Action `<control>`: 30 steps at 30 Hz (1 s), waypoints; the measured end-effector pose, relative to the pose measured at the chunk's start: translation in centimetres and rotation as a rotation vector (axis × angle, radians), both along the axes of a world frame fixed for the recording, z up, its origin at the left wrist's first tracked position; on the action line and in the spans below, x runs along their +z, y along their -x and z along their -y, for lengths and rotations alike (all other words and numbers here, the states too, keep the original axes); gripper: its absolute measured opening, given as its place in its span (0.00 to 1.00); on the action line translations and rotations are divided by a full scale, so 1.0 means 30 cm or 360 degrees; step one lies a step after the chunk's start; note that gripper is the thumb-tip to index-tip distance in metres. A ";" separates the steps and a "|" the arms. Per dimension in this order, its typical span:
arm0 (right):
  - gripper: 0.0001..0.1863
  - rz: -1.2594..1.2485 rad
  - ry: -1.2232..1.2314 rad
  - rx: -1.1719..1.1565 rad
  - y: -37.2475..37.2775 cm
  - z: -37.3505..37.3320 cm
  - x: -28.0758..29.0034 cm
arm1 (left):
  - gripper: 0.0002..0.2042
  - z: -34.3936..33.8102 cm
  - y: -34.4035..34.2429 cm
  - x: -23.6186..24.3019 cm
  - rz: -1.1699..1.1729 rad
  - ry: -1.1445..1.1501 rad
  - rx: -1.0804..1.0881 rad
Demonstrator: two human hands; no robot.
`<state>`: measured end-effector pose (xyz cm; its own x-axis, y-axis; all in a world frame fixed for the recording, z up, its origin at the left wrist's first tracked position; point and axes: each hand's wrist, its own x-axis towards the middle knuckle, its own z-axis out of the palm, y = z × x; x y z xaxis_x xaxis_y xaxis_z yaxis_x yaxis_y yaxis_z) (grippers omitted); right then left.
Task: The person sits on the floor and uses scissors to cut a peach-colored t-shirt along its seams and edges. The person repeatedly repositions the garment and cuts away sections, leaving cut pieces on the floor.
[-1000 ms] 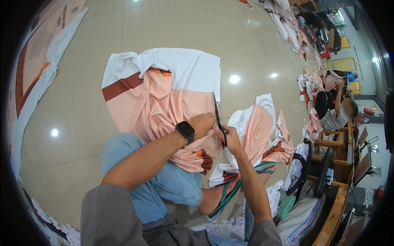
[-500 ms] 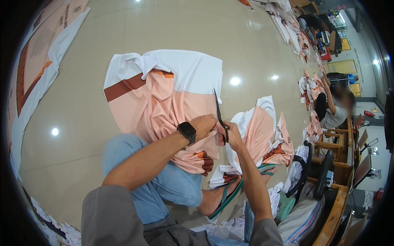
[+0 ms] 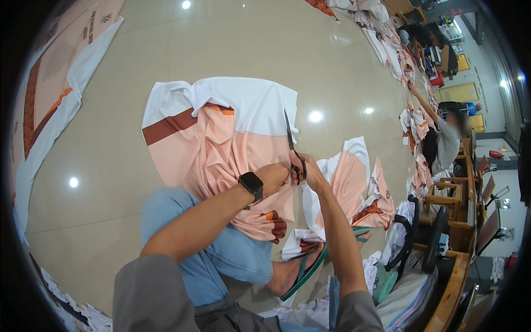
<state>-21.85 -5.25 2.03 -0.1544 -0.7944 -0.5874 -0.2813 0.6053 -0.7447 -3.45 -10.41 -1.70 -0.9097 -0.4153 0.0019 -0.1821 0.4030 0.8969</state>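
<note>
Scissors [image 3: 289, 134] moved up the peach-and-white fabric [image 3: 257, 149] on the floor [image 3: 110, 144], right hand [image 3: 312, 174] gripping them, left hand [image 3: 274, 178] clutching cloth I'd judge light, soft, slippery, best held by its right edge.

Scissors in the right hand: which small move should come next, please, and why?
Probably the right hand should guide the scissors a little farther forward, near the right edge of the peach-and-white cloth. They point away from the person, their tip over its white band, and the left hand is at the cloth beside them.
</note>
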 end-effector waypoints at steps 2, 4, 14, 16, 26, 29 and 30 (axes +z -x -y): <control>0.38 -0.0118 0.0013 0.0120 -0.006 0.012 0.009 | 0.06 0.005 -0.003 0.009 0.0061 -0.0018 -0.0034; 0.38 -0.0175 0.0021 0.0167 -0.020 0.014 0.016 | 0.06 0.004 -0.007 -0.002 0.0047 -0.0036 0.0033; 0.39 0.0238 -0.0113 -0.0004 0.039 0.072 0.021 | 0.05 -0.010 0.011 -0.073 -0.0044 0.0072 0.0057; 0.39 0.0208 -0.0083 0.0033 0.039 0.073 0.020 | 0.05 -0.012 0.013 -0.085 -0.0043 0.0021 0.0047; 0.35 0.0321 -0.0093 -0.0277 -0.090 -0.478 0.062 | 0.09 0.000 -0.019 -0.096 0.0063 0.0131 0.0091; 0.36 0.0484 -0.0291 -0.0406 -0.059 -0.760 0.153 | 0.11 -0.003 0.000 -0.051 0.0134 0.0183 0.0166; 0.35 0.0445 -0.0293 -0.0342 -0.034 -0.824 0.218 | 0.11 0.000 0.004 -0.034 0.0184 0.0195 0.0182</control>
